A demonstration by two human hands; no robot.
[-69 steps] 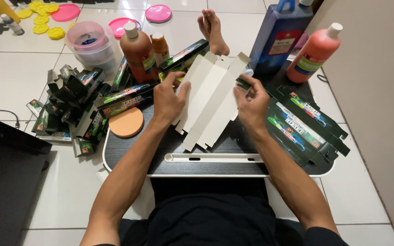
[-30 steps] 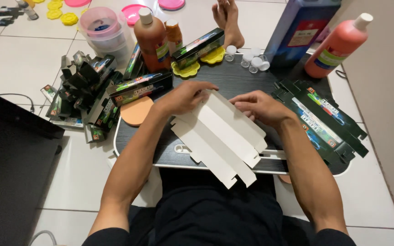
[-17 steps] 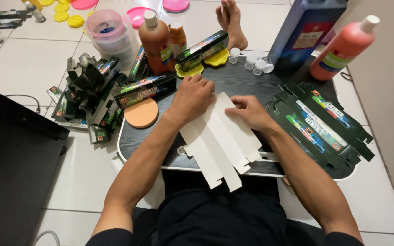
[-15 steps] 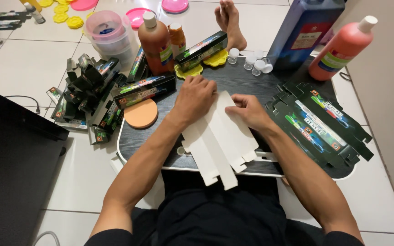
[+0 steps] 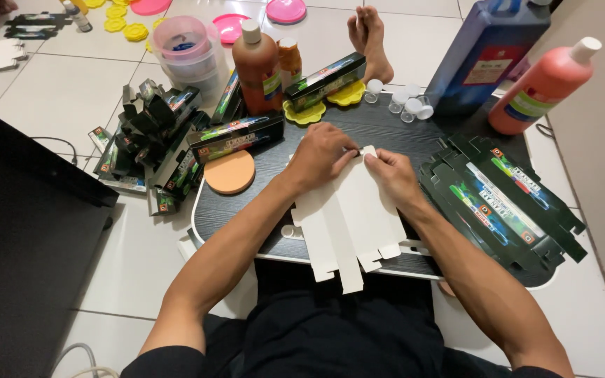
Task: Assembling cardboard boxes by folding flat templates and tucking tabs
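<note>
The left hand point(image 5: 320, 155) is pinching a far tab of the flat, white die-cut cardboard box blank point(image 5: 348, 220), which is lying on the dark lap tray point(image 5: 393, 124). The right hand point(image 5: 395, 178) is pinching beside it. The blank is probably light, bendable and easily creased, best gripped along its edges.

Both hands are gathering at the far edge of the flat white carton blank point(image 5: 348, 217): the left hand point(image 5: 321, 154) and right hand point(image 5: 392, 176) are now pinching its top tab, fingertips nearly meeting, palms lifting off it.
</note>
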